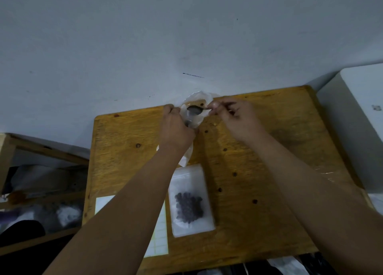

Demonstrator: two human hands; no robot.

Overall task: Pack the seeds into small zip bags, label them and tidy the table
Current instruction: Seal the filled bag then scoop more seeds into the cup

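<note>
Far edge of a worn yellow-brown wooden desk (269, 150): left hand (176, 127) curled round the neck of a thin, crumpled clear plastic bag (198, 97), holding its mouth up and open. Right hand (234, 117) pinching the handle of a small grey metal spoon (194, 109), with the bowl poised at the bag's mouth. Contents of the bowl too blurred to tell.

Nearer the front edge, lying flat: a small clear zip bag (187, 177) already filled with a cluster of dark round seeds (188, 207). Just beside it, partly under the left forearm: a white sheet of gridded sticker labels (159, 239).

Looks like the scooping step, with labelling not yet done. To do it well: keep the spoon level, dip well inside the bag before lifting, hold the mouth wide and steady, and carry each load low over the desk to avoid spilling strays over the edge.
</note>
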